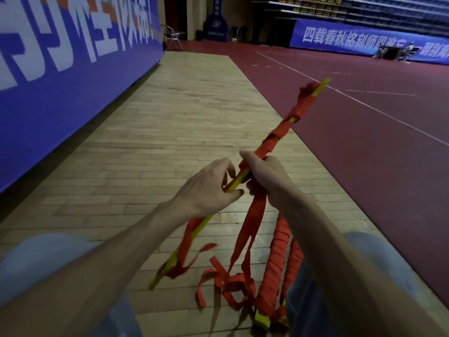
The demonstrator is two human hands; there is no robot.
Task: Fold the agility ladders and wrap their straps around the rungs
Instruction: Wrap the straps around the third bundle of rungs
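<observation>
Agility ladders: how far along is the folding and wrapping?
Done: two wrapped bundles lie on the floor. In hand: left hand and right hand grip a rung stack, its far half wrapped. Left: the bare yellow near half and the loose strap.

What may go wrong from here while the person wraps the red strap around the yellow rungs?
The loose strap hangs below the right hand into a tangled heap on the floor; pulling may knot it. The left hand seems to pinch the rungs only with fingertips, so they might slip.
</observation>
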